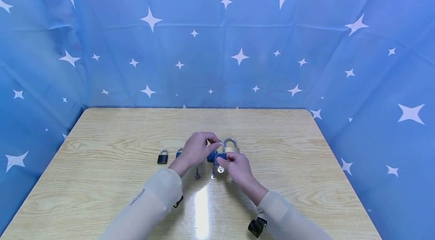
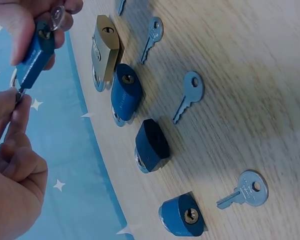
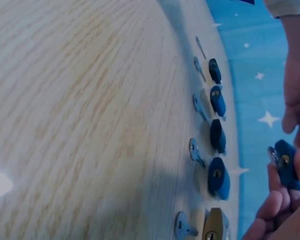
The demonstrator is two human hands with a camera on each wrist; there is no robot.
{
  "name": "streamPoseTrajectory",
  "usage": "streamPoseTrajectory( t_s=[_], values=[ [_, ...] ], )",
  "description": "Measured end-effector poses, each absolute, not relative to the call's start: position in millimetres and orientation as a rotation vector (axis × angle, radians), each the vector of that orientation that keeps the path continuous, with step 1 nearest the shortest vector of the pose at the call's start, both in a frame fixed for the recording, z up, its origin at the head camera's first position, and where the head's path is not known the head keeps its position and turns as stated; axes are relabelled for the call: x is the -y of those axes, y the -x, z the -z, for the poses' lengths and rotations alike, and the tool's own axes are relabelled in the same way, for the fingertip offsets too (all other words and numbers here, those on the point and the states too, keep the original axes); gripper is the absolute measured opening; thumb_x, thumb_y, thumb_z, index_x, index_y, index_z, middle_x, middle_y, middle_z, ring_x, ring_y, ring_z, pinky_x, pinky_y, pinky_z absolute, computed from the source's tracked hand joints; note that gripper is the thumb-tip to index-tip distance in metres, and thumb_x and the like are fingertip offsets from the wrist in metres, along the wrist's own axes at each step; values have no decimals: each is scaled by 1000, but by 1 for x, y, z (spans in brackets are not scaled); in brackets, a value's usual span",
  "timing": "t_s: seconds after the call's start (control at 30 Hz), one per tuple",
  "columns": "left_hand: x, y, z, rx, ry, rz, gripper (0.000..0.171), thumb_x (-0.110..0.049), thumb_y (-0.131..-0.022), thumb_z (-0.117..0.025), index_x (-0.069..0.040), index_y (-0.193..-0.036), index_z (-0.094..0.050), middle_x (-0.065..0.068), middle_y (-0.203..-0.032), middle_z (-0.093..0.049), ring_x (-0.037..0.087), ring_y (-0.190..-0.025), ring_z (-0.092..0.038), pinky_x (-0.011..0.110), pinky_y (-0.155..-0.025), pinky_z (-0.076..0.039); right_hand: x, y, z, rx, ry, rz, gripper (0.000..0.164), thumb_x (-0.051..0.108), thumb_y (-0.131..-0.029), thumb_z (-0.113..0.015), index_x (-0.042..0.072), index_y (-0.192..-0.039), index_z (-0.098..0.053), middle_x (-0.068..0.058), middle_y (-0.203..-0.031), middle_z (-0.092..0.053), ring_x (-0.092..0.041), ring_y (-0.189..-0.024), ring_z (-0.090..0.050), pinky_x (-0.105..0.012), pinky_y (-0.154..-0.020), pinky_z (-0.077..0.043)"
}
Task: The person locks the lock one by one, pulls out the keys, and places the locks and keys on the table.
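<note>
A blue padlock [image 1: 219, 160] is held up above the table between both hands. My right hand [image 1: 239, 167] grips its body with thumb and fingers. My left hand [image 1: 196, 150] pinches the metal shackle [image 1: 222, 146] at the other end. At the keyhole end of this padlock sits a key [image 2: 57, 17]; whether it is fully inserted I cannot tell. Behind the hands on the table stand a brass padlock [image 2: 106, 47] and a blue padlock [image 2: 126, 92], then a darker padlock [image 2: 152, 145] and another blue padlock [image 2: 182, 215].
A small black padlock [image 1: 162, 158] stands at the left end of the row. Loose keys lie in front of the padlocks, among them a round-headed key [image 2: 251, 188] and a narrower key [image 2: 191, 90]. The wooden table [image 1: 112, 126] meets a blue starry curtain [image 1: 204, 70] behind.
</note>
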State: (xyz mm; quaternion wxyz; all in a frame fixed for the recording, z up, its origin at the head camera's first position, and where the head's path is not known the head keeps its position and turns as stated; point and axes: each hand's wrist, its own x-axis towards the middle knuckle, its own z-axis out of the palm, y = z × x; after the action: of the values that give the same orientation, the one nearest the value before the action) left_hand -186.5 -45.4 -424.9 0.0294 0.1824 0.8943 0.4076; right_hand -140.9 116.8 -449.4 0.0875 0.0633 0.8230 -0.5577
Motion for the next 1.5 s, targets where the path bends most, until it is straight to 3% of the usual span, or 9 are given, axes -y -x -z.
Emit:
streamPoseTrajectory(
  t_s=[0.2,0.37,0.6,0.77,1.07,1.33,1.5],
  values=[
    [49,184,428,-2756,-576,-1290,9,-24,-94,-65,-23,-91,-73,-11,-86,-70,7,-74,-56,28,-72,-45,-113,141,450,-2447,-213,1647,21,21,-88,-70,3,-77,-69,5,-62,-50,-12,-62,-43,-26,-55,-35],
    [50,181,429,-2739,-592,-1256,10,-24,-94,-64,-21,-93,-74,-10,-86,-69,7,-73,-55,27,-69,-45,-110,142,450,-2414,-282,1650,18,21,-88,-71,4,-81,-72,4,-67,-57,-13,-70,-48,-28,-62,-39],
    [50,182,428,-2736,-594,-1254,11,-24,-95,-63,-18,-94,-74,-8,-87,-69,9,-76,-56,30,-72,-46,-112,144,450,-2383,-268,1682,23,23,-90,-70,4,-77,-68,4,-66,-53,-13,-68,-45,-27,-60,-37],
    [51,181,430,-2730,-547,-1225,12,-26,-95,-63,-20,-95,-74,-9,-88,-69,9,-73,-54,29,-67,-44,-115,143,455,-2381,-206,1648,21,24,-90,-68,4,-85,-72,2,-73,-60,-14,-73,-48,-28,-64,-38],
    [51,179,432,-2730,-502,-1231,16,-30,-96,-62,-20,-101,-73,-9,-94,-70,11,-72,-53,29,-64,-43,-116,142,456,-2373,-164,1641,24,25,-92,-67,4,-81,-67,4,-68,-52,-13,-61,-43,-25,-52,-35],
    [54,176,434,-2702,-385,-1289,23,-42,-96,-59,-27,-108,-70,-11,-98,-69,12,-72,-54,30,-62,-44,-119,143,456,-2354,-131,1657,20,22,-92,-66,4,-85,-70,4,-70,-56,-11,-60,-43,-24,-51,-35],
    [60,168,439,-2705,-282,-1376,21,-41,-97,-58,-27,-107,-69,-11,-94,-68,9,-77,-60,30,-66,-48,-122,144,457,-2374,-126,1658,18,21,-91,-68,4,-93,-74,2,-76,-61,-11,-66,-46,-23,-54,-37]
  ],
)
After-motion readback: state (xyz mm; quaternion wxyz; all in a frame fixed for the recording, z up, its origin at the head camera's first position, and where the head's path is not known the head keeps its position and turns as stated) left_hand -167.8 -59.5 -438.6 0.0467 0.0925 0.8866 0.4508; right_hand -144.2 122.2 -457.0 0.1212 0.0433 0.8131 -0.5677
